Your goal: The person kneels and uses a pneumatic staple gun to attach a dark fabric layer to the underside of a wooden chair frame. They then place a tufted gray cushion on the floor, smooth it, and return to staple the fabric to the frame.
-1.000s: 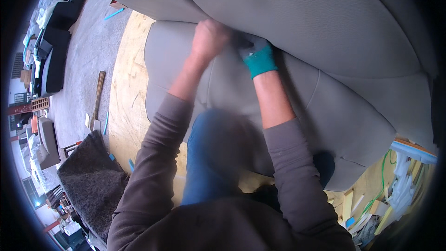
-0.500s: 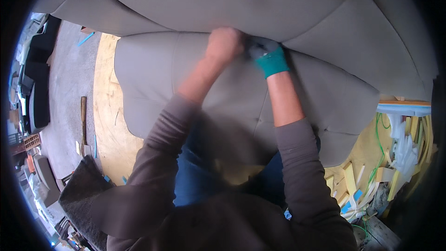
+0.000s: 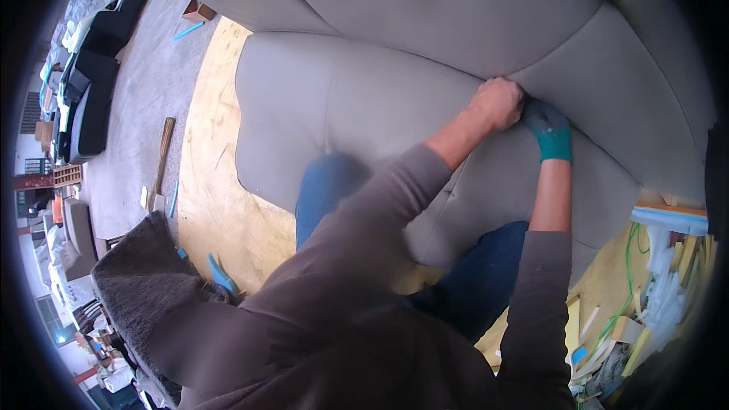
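Note:
Large grey upholstery fabric (image 3: 387,95) spreads in front of me, its lower panel joined along a long crease to a fuller padded part (image 3: 456,11) above. My bare left hand (image 3: 499,103) is closed in a fist at this crease, gripping the fabric there; the fingertips are hidden. Right beside it, my right hand (image 3: 548,125), in a grey glove with a green cuff, curls against the same crease. Its fingers are partly tucked out of sight. My knees, in blue trousers, are at the lower panel.
Pale plywood (image 3: 216,129) lies under the fabric. A wooden-handled tool (image 3: 162,156) rests on the grey floor at left, near a dark fuzzy cloth (image 3: 144,288). Dark sofa-like pieces (image 3: 95,80) stand farther left. Wood offcuts and a green cord (image 3: 629,281) are at lower right.
Both hands have moved right along the crease and remain close together. My view has shifted, bringing more floor in at the left. A blue-clad knee now shows against the lower panel.

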{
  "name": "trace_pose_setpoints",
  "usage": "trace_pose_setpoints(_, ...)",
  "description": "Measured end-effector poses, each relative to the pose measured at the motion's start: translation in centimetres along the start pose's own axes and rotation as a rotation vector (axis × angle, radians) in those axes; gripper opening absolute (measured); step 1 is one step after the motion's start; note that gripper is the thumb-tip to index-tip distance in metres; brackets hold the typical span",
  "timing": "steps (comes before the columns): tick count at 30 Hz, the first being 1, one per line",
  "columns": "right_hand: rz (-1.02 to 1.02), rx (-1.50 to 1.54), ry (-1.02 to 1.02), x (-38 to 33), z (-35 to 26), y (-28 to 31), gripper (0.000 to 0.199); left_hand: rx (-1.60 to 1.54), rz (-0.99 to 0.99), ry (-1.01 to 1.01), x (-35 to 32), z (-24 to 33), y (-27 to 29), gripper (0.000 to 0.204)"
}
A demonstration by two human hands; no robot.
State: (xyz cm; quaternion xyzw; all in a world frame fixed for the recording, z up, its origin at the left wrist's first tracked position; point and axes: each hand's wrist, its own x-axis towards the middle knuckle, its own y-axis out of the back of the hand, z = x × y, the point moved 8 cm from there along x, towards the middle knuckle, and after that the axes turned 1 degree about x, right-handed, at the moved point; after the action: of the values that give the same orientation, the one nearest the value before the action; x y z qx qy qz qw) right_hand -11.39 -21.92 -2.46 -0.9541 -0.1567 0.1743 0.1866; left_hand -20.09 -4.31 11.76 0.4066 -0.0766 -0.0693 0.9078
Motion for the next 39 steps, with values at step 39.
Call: trace_pose_setpoints(39, 1.424, -1.452, 0.599, -30.7, -5.9, 15.2, 0.055, -1.447, 0.959, 0.494, 1.8, -0.5, -3.3, 0.063)
